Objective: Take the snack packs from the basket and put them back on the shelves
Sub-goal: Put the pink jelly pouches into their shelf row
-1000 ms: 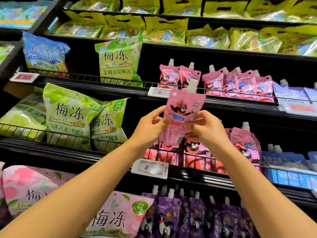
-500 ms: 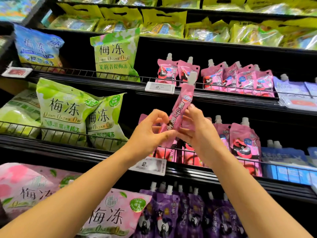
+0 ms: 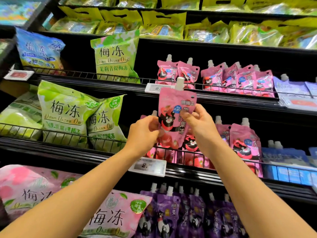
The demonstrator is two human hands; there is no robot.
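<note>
Pouch (image 3: 173, 115) held upright before the middle shelf (image 3: 223, 170) — left hand (image 3: 143, 133) and right hand (image 3: 199, 123) pinch its side edges. Probably soft, light, slippery; best gripped at the seams.

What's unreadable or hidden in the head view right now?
- Basket: not in the head view at all.
- Pink pouch: its lower left is covered by the left hand, its right edge by the right hand; the small print is blurred.
- Price tag: only "2." is legible, the rest is too small.
- Pink pouches behind: partly hidden by the held pouch and the right hand.
- Blue pouches: cut off at the right edge.
</note>
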